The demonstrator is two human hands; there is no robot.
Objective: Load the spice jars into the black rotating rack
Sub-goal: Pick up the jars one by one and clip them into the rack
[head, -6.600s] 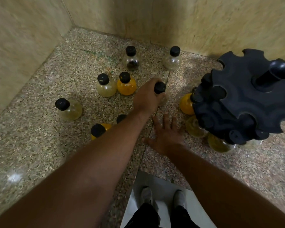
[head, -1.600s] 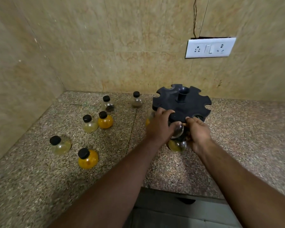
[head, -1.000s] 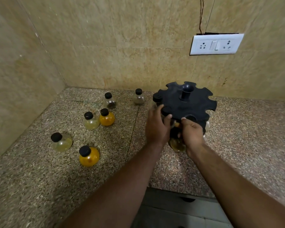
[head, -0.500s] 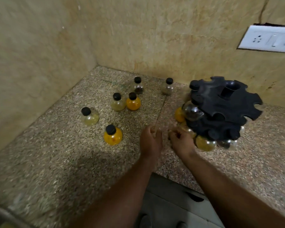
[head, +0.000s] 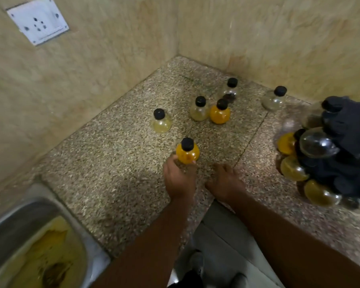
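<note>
My left hand curls round the nearest orange jar, which stands on the counter. My right hand lies loose just right of it, and the black rack stands at the right edge.

Both bare forearms reach forward side by side. The left hand curls its fingers round the base of an orange jar. The right hand rests palm down on the counter, fingers loosely bent.
</note>
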